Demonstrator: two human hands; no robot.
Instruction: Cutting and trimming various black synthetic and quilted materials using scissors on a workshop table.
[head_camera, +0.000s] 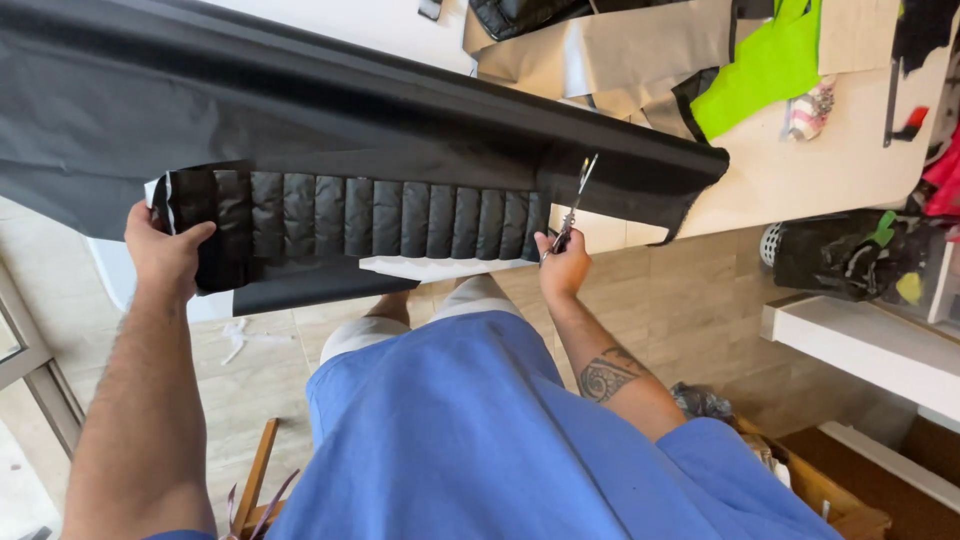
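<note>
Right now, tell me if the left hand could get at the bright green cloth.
Probably not: the left hand grips the quilted black strip at the near left, and the green cloth lies far across the table.

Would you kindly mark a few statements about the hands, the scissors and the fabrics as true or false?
1. The right hand holds scissors. True.
2. The left hand grips the quilted black strip at one end. True.
3. The large black fabric is bright red. False: it is black.
4. The green fabric lies under the left hand. False: it lies at the table's far side.
</note>
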